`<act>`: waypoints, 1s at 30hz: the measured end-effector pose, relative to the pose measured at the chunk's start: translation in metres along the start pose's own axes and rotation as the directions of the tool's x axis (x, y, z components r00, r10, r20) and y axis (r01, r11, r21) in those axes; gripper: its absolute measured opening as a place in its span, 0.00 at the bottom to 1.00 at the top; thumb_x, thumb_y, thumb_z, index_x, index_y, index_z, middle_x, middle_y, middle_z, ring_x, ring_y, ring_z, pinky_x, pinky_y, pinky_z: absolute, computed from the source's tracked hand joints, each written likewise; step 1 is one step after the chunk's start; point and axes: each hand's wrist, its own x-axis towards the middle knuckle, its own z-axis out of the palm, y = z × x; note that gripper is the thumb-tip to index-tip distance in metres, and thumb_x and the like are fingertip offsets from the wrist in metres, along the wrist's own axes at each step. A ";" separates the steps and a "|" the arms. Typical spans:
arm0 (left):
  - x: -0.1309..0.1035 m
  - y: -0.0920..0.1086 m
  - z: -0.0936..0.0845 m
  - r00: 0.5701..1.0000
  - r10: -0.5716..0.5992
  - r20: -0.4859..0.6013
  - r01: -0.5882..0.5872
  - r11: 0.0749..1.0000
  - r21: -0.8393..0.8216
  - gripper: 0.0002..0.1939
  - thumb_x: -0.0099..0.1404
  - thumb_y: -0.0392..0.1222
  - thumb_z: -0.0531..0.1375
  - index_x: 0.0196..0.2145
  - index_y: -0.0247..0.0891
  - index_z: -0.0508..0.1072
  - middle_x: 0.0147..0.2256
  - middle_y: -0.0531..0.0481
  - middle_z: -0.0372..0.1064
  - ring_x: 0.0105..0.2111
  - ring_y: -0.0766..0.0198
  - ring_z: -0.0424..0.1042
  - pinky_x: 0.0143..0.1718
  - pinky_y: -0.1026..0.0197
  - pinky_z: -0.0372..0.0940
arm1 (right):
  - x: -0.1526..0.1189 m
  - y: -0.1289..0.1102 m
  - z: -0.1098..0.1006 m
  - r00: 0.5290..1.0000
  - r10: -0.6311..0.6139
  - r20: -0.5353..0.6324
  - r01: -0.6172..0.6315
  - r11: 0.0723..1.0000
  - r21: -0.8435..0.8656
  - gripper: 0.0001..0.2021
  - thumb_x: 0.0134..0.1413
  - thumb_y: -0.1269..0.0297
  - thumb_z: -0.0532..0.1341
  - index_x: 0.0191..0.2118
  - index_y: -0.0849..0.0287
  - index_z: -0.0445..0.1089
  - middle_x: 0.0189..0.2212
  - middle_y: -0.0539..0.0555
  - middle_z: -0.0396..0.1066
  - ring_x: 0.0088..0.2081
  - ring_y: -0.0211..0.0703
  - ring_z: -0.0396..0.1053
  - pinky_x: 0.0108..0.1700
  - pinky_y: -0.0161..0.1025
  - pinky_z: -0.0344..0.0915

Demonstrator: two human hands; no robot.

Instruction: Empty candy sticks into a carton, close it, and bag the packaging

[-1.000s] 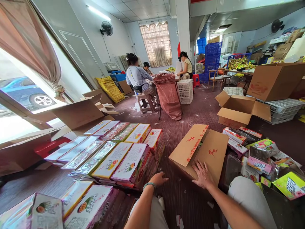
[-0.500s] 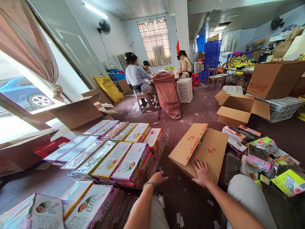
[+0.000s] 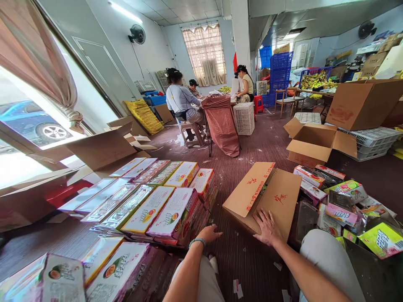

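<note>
A brown cardboard box (image 3: 283, 193) with red print stands on the floor in front of me, its top flaps folded over with a narrow gap between them. My right hand (image 3: 267, 226) lies spread on the near edge of its right flap. My left hand (image 3: 209, 235), with a beaded bracelet at the wrist, hangs between that box and the stacks, fingers apart and holding nothing. Beside it on the left are stacked fruit-printed packages (image 3: 171, 214) with white tops. More packages (image 3: 118, 268) are piled at the lower left.
Loose packages (image 3: 343, 214) lie in a heap right of my box. Behind them stands an open carton (image 3: 311, 144) near white crates (image 3: 371, 142). Several people sit around a table with a red-brown cover (image 3: 222, 126). A red stool (image 3: 67, 193) is at the left.
</note>
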 end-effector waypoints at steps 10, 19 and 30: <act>0.003 0.000 0.001 1.000 0.025 -0.002 -0.025 0.998 -0.060 0.33 0.73 0.53 0.59 0.67 0.28 0.74 0.63 0.30 0.74 0.64 0.42 0.74 0.64 0.53 0.67 | 0.000 0.003 0.001 1.000 0.005 -0.010 -0.005 1.000 -0.017 0.47 0.61 0.41 0.68 0.79 0.55 0.55 0.81 0.63 0.40 0.81 0.63 0.36 0.80 0.66 0.28; 0.006 -0.003 0.004 0.999 0.032 0.003 -0.032 0.998 -0.049 0.33 0.74 0.53 0.58 0.68 0.27 0.73 0.58 0.31 0.78 0.61 0.42 0.78 0.62 0.52 0.70 | 0.000 0.005 0.003 1.000 -0.002 -0.016 0.001 1.000 -0.024 0.48 0.62 0.40 0.67 0.80 0.55 0.55 0.81 0.65 0.40 0.81 0.64 0.36 0.80 0.66 0.28; 0.004 -0.001 0.002 0.999 0.034 0.001 -0.034 0.999 -0.023 0.35 0.75 0.53 0.58 0.70 0.27 0.71 0.66 0.31 0.71 0.68 0.44 0.70 0.68 0.55 0.63 | 0.000 0.001 -0.001 1.000 0.005 0.009 -0.004 1.000 -0.029 0.48 0.62 0.40 0.67 0.80 0.55 0.54 0.81 0.63 0.39 0.81 0.65 0.36 0.80 0.66 0.28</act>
